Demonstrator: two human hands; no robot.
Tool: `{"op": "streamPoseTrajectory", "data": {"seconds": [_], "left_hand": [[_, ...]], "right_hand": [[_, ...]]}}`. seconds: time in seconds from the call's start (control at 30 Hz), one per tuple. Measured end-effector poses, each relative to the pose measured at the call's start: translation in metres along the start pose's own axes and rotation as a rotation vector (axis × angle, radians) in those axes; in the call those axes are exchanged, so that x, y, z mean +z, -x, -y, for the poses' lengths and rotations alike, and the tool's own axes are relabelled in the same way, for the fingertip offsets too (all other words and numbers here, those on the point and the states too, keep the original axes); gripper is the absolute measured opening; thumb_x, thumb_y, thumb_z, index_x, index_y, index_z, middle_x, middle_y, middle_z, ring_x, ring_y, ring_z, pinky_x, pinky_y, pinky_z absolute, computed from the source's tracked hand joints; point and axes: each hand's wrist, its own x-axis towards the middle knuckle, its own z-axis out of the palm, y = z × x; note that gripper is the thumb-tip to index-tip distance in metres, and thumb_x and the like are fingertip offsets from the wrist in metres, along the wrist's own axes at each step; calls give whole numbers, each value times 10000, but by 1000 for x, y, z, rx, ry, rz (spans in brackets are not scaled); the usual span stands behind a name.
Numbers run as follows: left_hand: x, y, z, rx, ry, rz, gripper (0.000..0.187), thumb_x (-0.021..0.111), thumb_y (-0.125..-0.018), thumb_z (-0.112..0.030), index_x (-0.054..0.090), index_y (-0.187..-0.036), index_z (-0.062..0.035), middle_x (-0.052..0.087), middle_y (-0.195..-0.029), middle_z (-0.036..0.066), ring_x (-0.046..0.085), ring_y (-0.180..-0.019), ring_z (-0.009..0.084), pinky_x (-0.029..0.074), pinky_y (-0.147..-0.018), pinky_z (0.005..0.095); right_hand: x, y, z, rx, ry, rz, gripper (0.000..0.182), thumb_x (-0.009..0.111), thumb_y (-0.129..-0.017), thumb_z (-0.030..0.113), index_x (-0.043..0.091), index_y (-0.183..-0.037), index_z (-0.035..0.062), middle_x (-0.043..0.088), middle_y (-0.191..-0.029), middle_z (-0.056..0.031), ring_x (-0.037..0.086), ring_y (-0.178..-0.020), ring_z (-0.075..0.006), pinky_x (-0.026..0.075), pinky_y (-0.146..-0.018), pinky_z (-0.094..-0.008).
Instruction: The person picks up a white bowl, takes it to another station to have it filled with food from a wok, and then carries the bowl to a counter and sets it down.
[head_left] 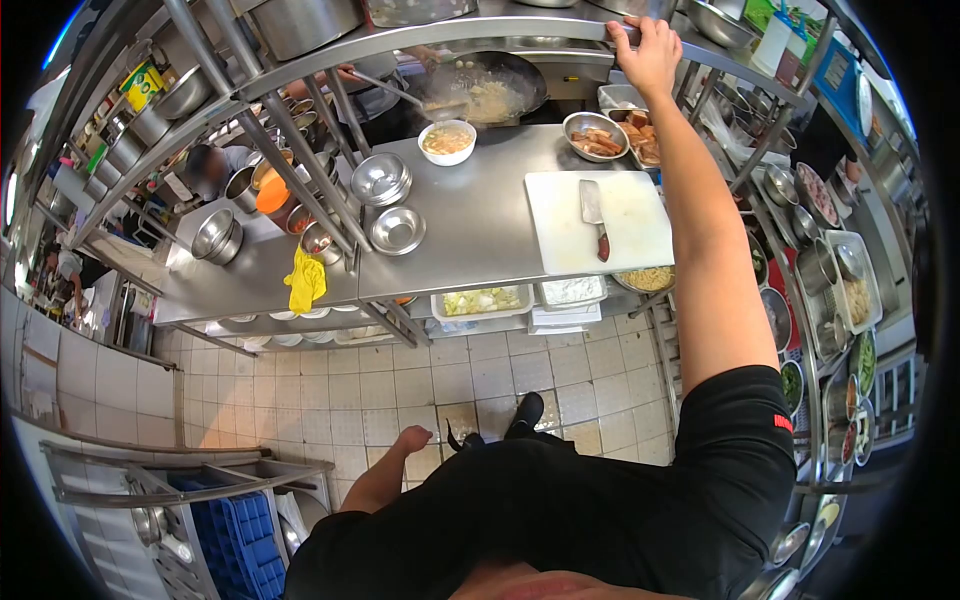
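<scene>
My right hand (pixel 650 58) reaches up and grips the front edge of the steel overhead shelf (pixel 540 30), fingers over the rim. Low by my side hangs my left hand (pixel 412 438), loosely curled, with nothing visible in it. On the steel counter (pixel 465 225) below my right arm lies a white cutting board (pixel 555 235). A cleaver (pixel 591 205) with a brown handle rests on it. Behind the board stand a metal bowl of cooked pieces (pixel 596 137) and a tray of browned chunks (pixel 641 135). A white bowl of soup (pixel 447 143) sits near the counter's back edge.
Across the counter another person's hand (pixel 345 74) works a ladle in a steaming wok (pixel 495 90). Stacked metal bowls (pixel 381 180) and a yellow cloth (pixel 304 280) lie leftward. Racks of ingredient containers (pixel 850 280) line the right. Blue crates (pixel 240 545) stand lower left on tiled floor.
</scene>
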Motion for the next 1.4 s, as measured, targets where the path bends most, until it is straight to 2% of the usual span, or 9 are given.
{"op": "streamPoseTrajectory", "data": {"seconds": [0.23, 0.63, 0.73, 0.93, 1.13, 1.4], "left_hand": [[-4, -1, -3, 2, -44, 47, 252, 520, -905, -195, 695, -1043, -78, 708, -1043, 171, 653, -1068, 367, 531, -921, 487], [-5, -1, -1, 31, -39, 15, 249, 516, -907, -193, 697, -1035, -80, 712, -1054, 164, 660, -1044, 373, 535, -914, 488], [-6, 2, -10, -274, 440, -4, 258, 504, -921, -202, 697, -1042, -80, 705, -1068, 178, 657, -1050, 380, 531, -922, 494], [6, -4, 0, -194, 441, -28, 260, 505, -921, -214, 701, -1018, -73, 703, -1055, 188, 657, -1047, 384, 530, -922, 498], [-8, -5, -1, -50, 133, 49, 233, 529, -889, -208, 694, -977, -70, 710, -1006, 176, 662, -1024, 384, 536, -898, 499], [0, -19, 15, 72, -63, 2, 226, 522, -887, -205, 689, -951, -68, 713, -990, 171, 667, -998, 379, 545, -865, 502]], "right_hand": [[-1, 0, 1, 4, -7, 12, 498, 636, -881, 605, 702, -1029, 134, 578, -953, -74, 566, -1027, -278, 305, -1108, -494], [1, 0, 1, 9, -17, 10, 500, 630, -886, 608, 697, -1031, 135, 575, -956, -73, 564, -1029, -274, 302, -1110, -493], [3, 1, -1, -3, -8, -11, 499, 632, -884, 607, 695, -1031, 134, 576, -956, -73, 565, -1027, -272, 301, -1110, -494], [2, 1, 0, -3, -13, -22, 492, 642, -880, 602, 698, -1024, 135, 573, -947, -70, 566, -1015, -268, 306, -1102, -493], [2, 1, 0, -4, -15, -19, 486, 647, -879, 597, 701, -1016, 134, 571, -935, -63, 567, -1001, -261, 313, -1089, -487], [4, 1, -1, -8, -17, -29, 492, 645, -878, 602, 704, -1017, 134, 572, -936, -60, 564, -998, -260, 306, -1090, -486]]}}
